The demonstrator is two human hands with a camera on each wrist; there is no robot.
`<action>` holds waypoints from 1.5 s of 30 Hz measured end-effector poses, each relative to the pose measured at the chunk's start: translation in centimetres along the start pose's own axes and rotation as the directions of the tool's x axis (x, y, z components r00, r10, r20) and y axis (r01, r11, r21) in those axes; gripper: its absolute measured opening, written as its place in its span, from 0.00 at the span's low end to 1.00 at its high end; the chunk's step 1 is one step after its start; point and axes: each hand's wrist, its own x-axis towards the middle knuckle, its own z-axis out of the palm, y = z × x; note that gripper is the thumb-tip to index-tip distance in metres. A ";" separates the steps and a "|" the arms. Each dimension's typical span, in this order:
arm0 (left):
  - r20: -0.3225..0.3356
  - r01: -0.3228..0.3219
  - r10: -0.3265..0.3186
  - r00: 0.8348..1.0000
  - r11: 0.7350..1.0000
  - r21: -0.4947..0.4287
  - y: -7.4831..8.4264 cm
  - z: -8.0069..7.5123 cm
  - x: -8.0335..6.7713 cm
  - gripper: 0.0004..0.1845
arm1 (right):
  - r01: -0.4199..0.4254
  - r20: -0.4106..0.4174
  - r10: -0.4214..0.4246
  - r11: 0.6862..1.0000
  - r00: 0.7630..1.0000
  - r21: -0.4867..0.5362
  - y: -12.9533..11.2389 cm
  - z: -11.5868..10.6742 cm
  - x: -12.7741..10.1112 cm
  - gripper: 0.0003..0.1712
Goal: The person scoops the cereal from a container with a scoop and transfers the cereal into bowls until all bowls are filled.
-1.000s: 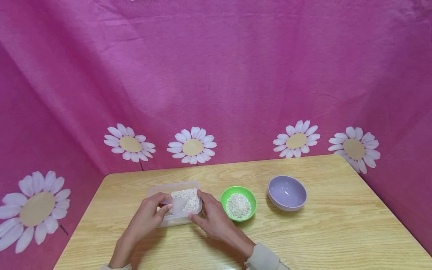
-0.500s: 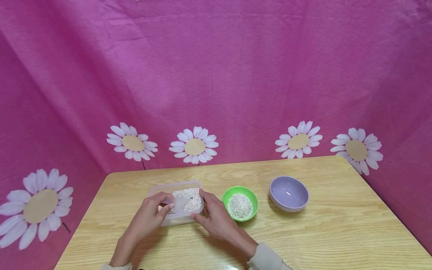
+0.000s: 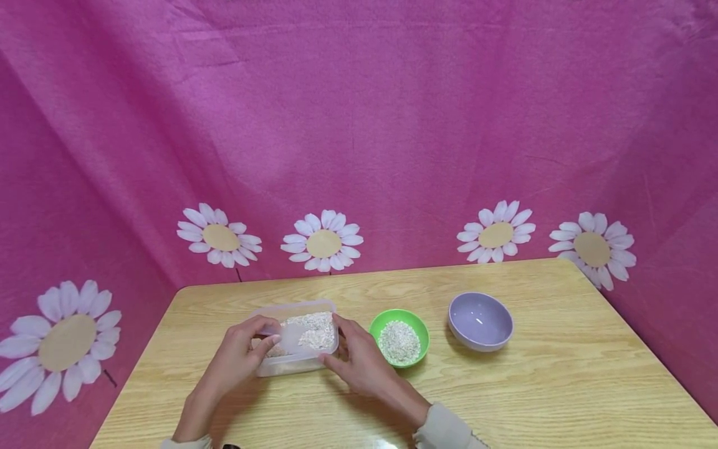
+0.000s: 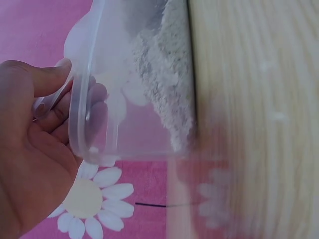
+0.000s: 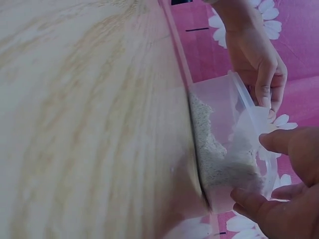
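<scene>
A clear plastic container (image 3: 311,363) half full of pale grain (image 3: 314,330) sits on the wooden table (image 3: 505,399). My left hand (image 3: 238,355) pinches a small translucent scoop (image 3: 291,337) over the container's left half. In the left wrist view, the left hand (image 4: 30,154) curls its fingers at the container's rim (image 4: 79,124), beside the grain (image 4: 169,89). My right hand (image 3: 359,362) grips the container's right end with thumb and fingers. In the right wrist view, the right hand (image 5: 289,204) clamps the container wall (image 5: 224,124), and the left hand (image 5: 256,55) shows behind it.
A green bowl (image 3: 399,312) with grain in it stands just right of the container. An empty lilac bowl (image 3: 480,321) stands further right. Pink cloth with daisies (image 3: 322,243) hangs behind the table and along both sides.
My left hand with the scoop has drawn back a little to the left over the container. The right hand keeps its hold on the container's end, and the bowls have not moved.
</scene>
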 end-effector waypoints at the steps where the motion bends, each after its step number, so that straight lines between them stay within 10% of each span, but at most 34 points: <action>1: -0.011 0.000 0.000 1.000 1.000 -0.006 0.0 -0.2 0.0 0.06 | -0.001 -0.001 0.001 1.000 1.000 0.001 0.0 -0.1 0.0 0.45; 26: -0.203 0.026 -0.060 0.977 0.986 -0.164 -2.2 -3.2 -1.0 0.07 | -0.004 -0.040 0.007 0.997 0.999 0.074 -1.2 -3.2 -0.5 0.40; 45: -0.262 -0.035 -0.049 0.964 0.951 -0.307 -0.4 -2.8 0.0 0.08 | -0.152 -0.168 0.123 0.973 0.978 -0.171 1.5 -9.8 -3.9 0.45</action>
